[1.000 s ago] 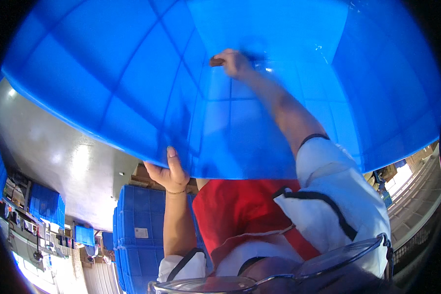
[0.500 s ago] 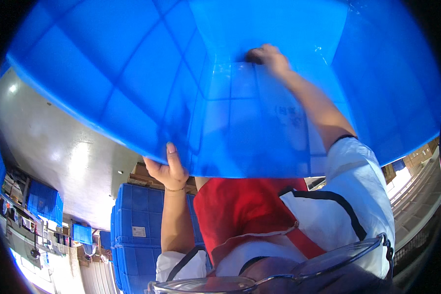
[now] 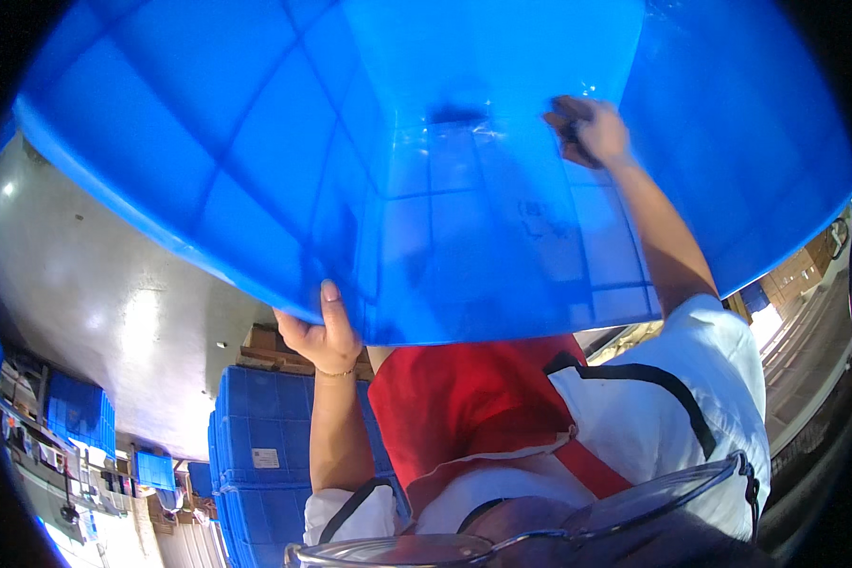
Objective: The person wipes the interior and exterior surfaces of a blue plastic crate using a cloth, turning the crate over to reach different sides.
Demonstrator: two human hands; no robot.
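Note:
A large blue plastic bin point(image 3: 170, 133) lies tipped with its open side toward me, filling the upper part of the view. My left hand point(image 3: 324, 333) grips the bin's near rim at the corner, thumb on the inner wall and the other fingers hidden behind the edge. Deep inside the bin, my right hand point(image 3: 604, 135) is closed on a dark brown cloth or rag point(image 3: 568, 123), slightly blurred. It is near the inner surface on the right side; whether the cloth touches it I cannot tell. Shiny wet-looking spots point(image 3: 483, 128) and faint dark print mark the inside.
Stacked dark blue bins point(image 3: 265, 426) stand at the lower left, beside brown cardboard point(image 3: 270, 350). A grey shiny floor point(image 3: 133, 293) stretches to the left, with more blue bins point(image 3: 80, 412) farther off. At the right are brown boxes point(image 3: 793, 273).
My right hand has moved to the right across the bin's inside with the dark cloth. The left hand keeps its hold on the rim, and the view has shifted slightly.

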